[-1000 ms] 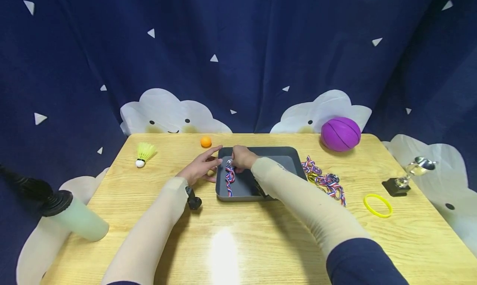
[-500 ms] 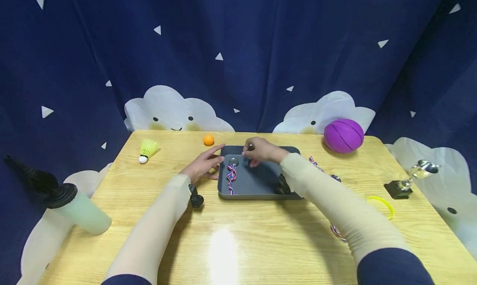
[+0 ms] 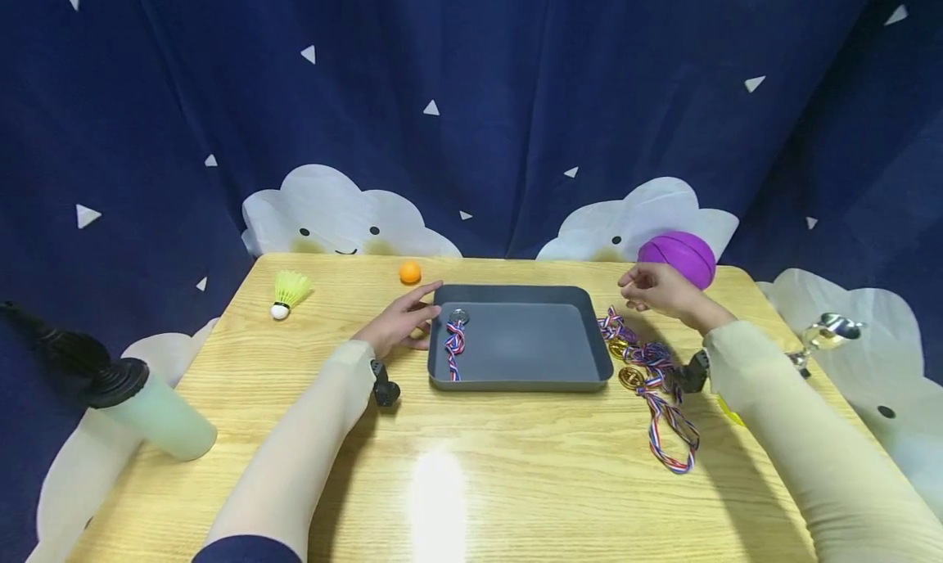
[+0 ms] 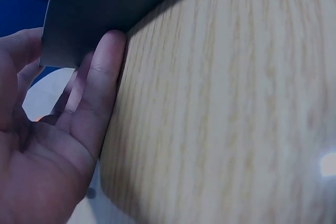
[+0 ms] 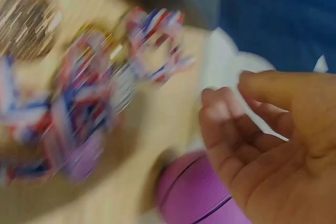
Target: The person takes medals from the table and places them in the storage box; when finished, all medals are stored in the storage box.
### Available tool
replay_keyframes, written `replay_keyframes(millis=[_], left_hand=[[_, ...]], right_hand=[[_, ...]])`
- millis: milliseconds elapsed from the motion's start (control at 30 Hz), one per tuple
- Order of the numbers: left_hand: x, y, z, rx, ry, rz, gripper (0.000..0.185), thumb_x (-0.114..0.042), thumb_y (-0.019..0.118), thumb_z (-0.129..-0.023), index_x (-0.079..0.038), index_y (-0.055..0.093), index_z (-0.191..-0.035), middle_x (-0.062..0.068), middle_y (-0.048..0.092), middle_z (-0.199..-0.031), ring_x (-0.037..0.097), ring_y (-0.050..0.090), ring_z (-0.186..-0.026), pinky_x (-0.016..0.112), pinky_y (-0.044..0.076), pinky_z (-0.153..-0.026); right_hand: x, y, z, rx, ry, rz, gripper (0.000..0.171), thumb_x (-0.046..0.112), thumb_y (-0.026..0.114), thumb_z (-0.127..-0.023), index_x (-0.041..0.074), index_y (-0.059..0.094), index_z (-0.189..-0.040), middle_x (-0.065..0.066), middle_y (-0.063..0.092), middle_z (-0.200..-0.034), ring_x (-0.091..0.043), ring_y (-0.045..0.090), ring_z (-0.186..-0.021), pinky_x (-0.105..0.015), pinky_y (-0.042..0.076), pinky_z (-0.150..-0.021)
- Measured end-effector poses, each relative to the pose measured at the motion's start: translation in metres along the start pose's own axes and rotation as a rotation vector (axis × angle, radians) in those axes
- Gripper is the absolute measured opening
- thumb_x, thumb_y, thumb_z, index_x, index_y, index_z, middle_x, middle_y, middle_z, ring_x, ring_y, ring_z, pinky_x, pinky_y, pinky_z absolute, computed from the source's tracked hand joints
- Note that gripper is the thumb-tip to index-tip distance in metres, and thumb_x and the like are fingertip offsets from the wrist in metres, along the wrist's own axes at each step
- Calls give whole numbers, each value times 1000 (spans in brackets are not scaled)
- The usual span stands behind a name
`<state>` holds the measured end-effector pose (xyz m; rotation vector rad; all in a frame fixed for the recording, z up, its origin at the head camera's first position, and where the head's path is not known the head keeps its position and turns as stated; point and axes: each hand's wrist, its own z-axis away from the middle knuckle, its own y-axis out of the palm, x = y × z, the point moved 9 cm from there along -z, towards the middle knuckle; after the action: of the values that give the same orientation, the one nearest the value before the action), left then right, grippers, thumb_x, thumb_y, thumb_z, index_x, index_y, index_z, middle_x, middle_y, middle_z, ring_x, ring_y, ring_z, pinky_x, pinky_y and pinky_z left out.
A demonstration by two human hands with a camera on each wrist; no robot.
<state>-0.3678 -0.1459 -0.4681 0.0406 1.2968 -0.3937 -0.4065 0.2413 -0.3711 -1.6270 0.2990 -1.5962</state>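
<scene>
My left hand [image 3: 398, 324] lies against the left wall of a dark grey tray [image 3: 523, 385]; in the left wrist view its fingers [image 4: 107, 59] extend along the tray's outside [image 4: 84, 19]. Inside the tray, at its left, rests a silver medal [image 3: 459, 316] with a knotted red, white and blue ribbon [image 3: 454, 342]. My right hand [image 3: 663, 289] hovers above the table right of the tray, fingers loosely bent and holding nothing. Below it lies a pile of medals with striped ribbons [image 3: 651, 357], including a gold-coloured medal [image 3: 631, 377]; they look blurred in the right wrist view.
Behind the right hand sits a purple ball [image 3: 681, 256]. Farther right are a trophy cup [image 3: 828, 331] and a yellow ring [image 3: 729, 412], both partly covered by the right arm. An orange ball [image 3: 409, 272], a yellow shuttlecock [image 3: 290, 291] and a pale green bottle [image 3: 165, 420] stand leftward.
My right hand has let go of the silver medal in the tray, lifted, and moved right to above the medal pile. The left hand has stayed at the tray's left side.
</scene>
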Motion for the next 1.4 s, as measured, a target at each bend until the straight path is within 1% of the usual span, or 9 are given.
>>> replay_keyframes(millis=[267,533,733,833,967,1067,1133,1267,1400], left_hand=[[-3,1,2,-4,3,-5,58,-27,52,-111,-36,32,-165,16,54,-140,16,56,-94,26,63,-77],[-2,2,2,-7,6,-3,58,-25,52,-111,-37,32,-165,12,55,-133,15,54,-91,24,62,-72],[-2,4,2,-2,16,-12,59,-24,51,-111,-30,30,-166,12,57,-129,15,56,-89,25,62,-72],[0,3,1,-11,-1,-7,58,-25,52,-111,-34,32,-165,14,56,-132,16,55,-91,25,62,-73],[2,2,0,-19,-15,-26,57,-26,50,-112,-38,33,-164,13,55,-134,18,54,-94,26,62,-74],[1,3,1,-18,-14,-39,56,-26,50,-112,-39,33,-164,13,54,-134,18,54,-95,26,62,-75],[0,4,2,-17,-10,-41,56,-26,50,-112,-39,33,-164,13,54,-133,18,54,-95,26,62,-75],[-1,4,3,-17,0,-47,56,-27,50,-112,-39,33,-164,13,54,-132,18,54,-94,26,62,-75],[-1,1,1,-18,6,-59,56,-27,50,-112,-38,33,-164,12,54,-131,18,55,-95,27,63,-76]], right_hand=[[-57,13,13,125,145,132,32,10,69,-98,-14,57,-115,-10,65,-90,-16,61,-79,-31,58,-70],[-61,23,12,102,100,193,31,16,75,-95,-7,56,-104,-7,59,-91,-14,52,-81,-24,48,-68],[-63,23,13,60,81,152,24,5,72,-93,-6,53,-102,-6,56,-86,-14,52,-77,-23,48,-62],[-61,19,13,17,21,145,18,-3,68,-93,-9,54,-103,-11,61,-85,-13,55,-77,-22,50,-61],[-57,10,13,-36,-3,106,13,-6,61,-97,-13,55,-107,-17,63,-88,-15,63,-77,-27,62,-65],[-51,1,13,-75,-5,17,16,-5,56,-102,-15,52,-114,-19,62,-90,-16,69,-76,-33,67,-71],[-41,-8,11,-115,-45,-30,19,-4,55,-104,-16,51,-118,-18,63,-93,-11,69,-75,-29,66,-70],[-11,-22,6,-165,-124,-162,26,-2,53,-106,-18,49,-126,-2,67,-90,-2,69,-74,-20,63,-69],[32,-21,0,-123,-176,-269,29,2,54,-107,-15,49,-130,11,69,-87,-3,70,-76,-19,63,-71]])
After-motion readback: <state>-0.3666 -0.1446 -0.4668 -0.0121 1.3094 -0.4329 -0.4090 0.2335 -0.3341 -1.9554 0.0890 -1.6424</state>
